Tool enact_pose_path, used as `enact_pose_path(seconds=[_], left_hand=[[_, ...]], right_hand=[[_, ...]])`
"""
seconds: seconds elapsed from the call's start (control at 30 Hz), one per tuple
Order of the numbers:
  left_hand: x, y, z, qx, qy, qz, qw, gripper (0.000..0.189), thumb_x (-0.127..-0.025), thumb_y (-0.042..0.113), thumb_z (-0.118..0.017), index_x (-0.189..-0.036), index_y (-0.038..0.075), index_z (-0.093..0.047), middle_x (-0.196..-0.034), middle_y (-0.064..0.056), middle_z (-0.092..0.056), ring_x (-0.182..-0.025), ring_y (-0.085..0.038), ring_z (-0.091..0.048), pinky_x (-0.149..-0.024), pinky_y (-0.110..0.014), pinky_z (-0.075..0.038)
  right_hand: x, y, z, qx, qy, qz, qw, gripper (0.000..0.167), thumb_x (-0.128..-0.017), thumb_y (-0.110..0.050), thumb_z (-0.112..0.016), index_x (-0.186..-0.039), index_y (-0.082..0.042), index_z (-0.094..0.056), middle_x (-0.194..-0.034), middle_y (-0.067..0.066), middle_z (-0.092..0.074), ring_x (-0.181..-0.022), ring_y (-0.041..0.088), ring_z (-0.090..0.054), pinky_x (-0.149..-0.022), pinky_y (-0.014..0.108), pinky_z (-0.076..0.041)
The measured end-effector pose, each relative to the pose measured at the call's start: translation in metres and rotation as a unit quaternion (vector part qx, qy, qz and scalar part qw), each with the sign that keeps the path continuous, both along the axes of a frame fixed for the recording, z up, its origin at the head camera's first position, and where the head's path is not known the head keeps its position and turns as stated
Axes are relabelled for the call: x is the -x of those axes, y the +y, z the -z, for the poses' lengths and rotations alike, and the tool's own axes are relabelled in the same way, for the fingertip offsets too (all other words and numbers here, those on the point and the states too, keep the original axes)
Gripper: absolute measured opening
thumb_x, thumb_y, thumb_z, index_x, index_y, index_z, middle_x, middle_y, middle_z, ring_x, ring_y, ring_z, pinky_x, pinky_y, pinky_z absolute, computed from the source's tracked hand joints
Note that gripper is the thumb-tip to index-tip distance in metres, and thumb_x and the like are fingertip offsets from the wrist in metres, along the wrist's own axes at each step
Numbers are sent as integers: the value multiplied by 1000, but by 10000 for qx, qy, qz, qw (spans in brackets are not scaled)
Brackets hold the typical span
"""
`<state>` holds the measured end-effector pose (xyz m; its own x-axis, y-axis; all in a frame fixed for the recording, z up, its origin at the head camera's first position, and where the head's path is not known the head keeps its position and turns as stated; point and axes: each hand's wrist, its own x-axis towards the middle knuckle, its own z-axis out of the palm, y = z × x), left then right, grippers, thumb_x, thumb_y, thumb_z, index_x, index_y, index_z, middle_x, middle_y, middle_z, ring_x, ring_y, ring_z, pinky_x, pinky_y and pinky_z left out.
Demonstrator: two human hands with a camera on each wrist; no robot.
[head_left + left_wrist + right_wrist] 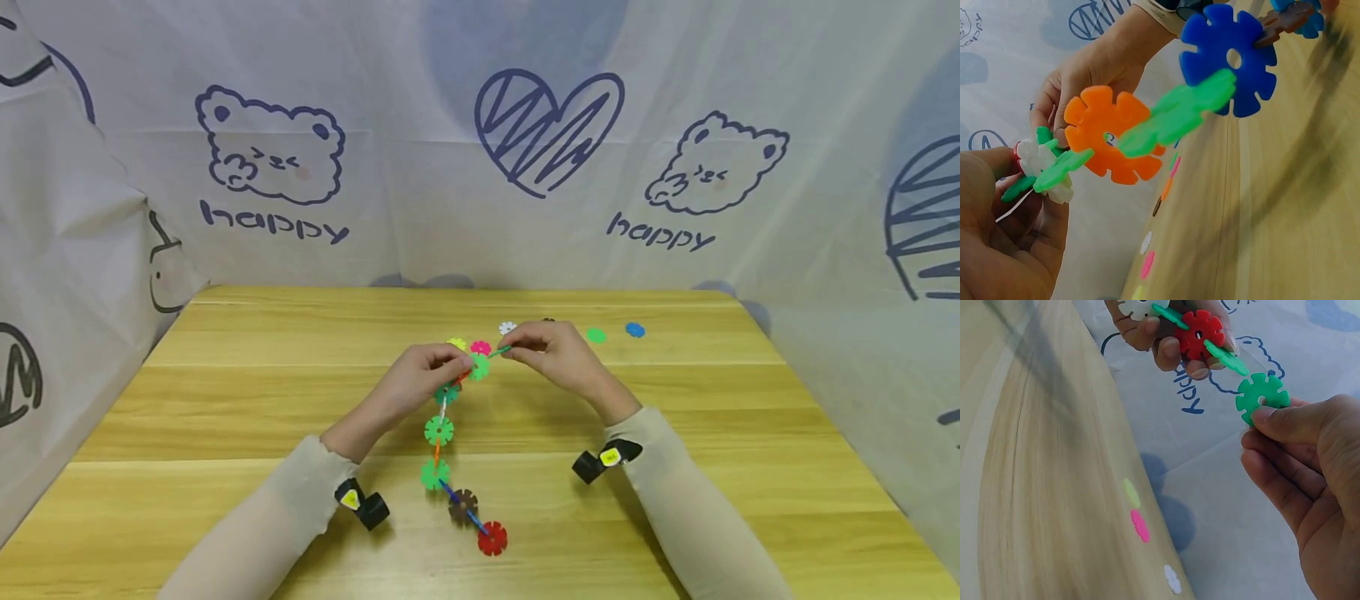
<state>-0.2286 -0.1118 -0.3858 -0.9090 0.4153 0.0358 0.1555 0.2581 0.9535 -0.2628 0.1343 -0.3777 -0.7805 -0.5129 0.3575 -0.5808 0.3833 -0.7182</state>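
A chain of slotted snowflake discs hangs from my left hand, whose fingers grip it near its upper end by a red disc. Between thumb and fingers, my right hand pinches a green disc close to the chain's end green disc; whether they touch I cannot tell. Down the chain come a teal disc, a green disc, another green disc, a brown disc and a red end disc. In the left wrist view, an orange disc and a blue disc show large.
Loose discs lie toward the back of the wooden table: yellow, pink, white, green and blue. A brown one is partly hidden behind my right hand. A printed cloth hangs behind.
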Motion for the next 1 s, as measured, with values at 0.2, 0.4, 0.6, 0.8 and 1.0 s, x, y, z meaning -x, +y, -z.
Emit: enact_pose_path(seconds=[0.2,0.4,0.6,0.8,1.0], left_hand=[[-1,1,-3,74,239,-49,9997,25,-100,28,-59,-105,7,-72,-85,-16,-65,-72,-20,-57,-64,-31,-48],[-4,4,-6,240,494,-142,9984,27,-99,33,-60,-99,9,-72,-77,-7,-63,-66,-19,-53,-60,-33,-45],[-8,6,-10,313,715,-208,9967,27,-98,34,-61,-95,10,-72,-76,-6,-64,-64,-20,-53,-57,-29,-43],[-11,7,-11,94,787,-269,9965,25,-98,32,-61,-93,9,-72,-80,-6,-67,-66,-21,-58,-59,-30,-49],[-15,9,-10,-308,909,-318,9949,23,-99,25,-61,-93,5,-71,-84,-13,-65,-72,-25,-59,-66,-39,-55]], right_hand=[[-2,1,-5,6,683,-216,9974,12,-91,-4,-69,-99,-10,-76,-101,2,-72,-91,15,-67,-78,30,-56],[-4,0,-7,-45,1162,-371,9925,15,-89,-1,-70,-99,-10,-76,-100,1,-71,-92,13,-67,-80,27,-55],[-6,0,-12,-139,1933,-525,9796,17,-86,1,-72,-98,-11,-75,-99,-1,-72,-95,14,-67,-82,29,-54],[-10,-2,-15,-14,2539,-620,9652,22,-82,7,-75,-97,-8,-76,-96,1,-73,-93,19,-69,-83,31,-55],[-12,-5,-15,174,2954,-772,9521,23,-77,10,-77,-94,-5,-77,-93,4,-74,-87,20,-71,-77,29,-56]])
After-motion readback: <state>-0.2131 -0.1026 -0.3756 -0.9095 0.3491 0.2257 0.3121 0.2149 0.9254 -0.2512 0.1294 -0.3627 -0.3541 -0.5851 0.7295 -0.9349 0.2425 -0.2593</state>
